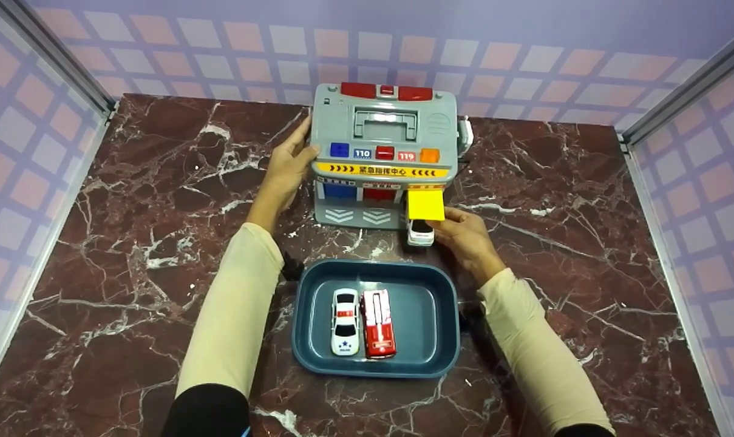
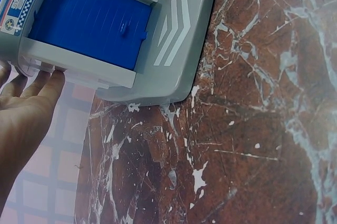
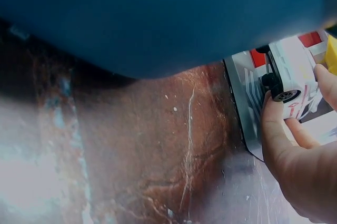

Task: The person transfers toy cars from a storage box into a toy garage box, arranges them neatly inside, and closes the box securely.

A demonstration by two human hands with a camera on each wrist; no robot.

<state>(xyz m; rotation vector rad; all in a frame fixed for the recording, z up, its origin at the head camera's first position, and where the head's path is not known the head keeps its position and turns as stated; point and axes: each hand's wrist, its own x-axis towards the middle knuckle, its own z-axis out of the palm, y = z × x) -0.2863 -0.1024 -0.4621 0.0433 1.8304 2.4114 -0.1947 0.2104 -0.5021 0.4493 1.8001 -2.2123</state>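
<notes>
A grey toy emergency-station garage (image 1: 336, 124) has blue (image 2: 92, 21) and red doors, both down, and a yellow door (image 1: 426, 205) swung up at its right end. My left hand (image 1: 288, 167) holds the garage's left side, thumb at the roof edge and fingers against the side wall. With my right hand (image 1: 467, 240) I grip a small white toy van (image 1: 421, 233). The van is under the raised yellow door, its near end sticking out. In the right wrist view, fingertips press both sides of the van (image 3: 295, 71), beside a black wheel.
A dark blue plastic tray (image 1: 376, 372) stands in front of the garage. In it lie a white toy police car (image 1: 345, 321) and a red-and-white toy fire truck (image 1: 379, 325), side by side. Checked panels enclose the brown marble-patterned table (image 1: 585, 255) on three sides.
</notes>
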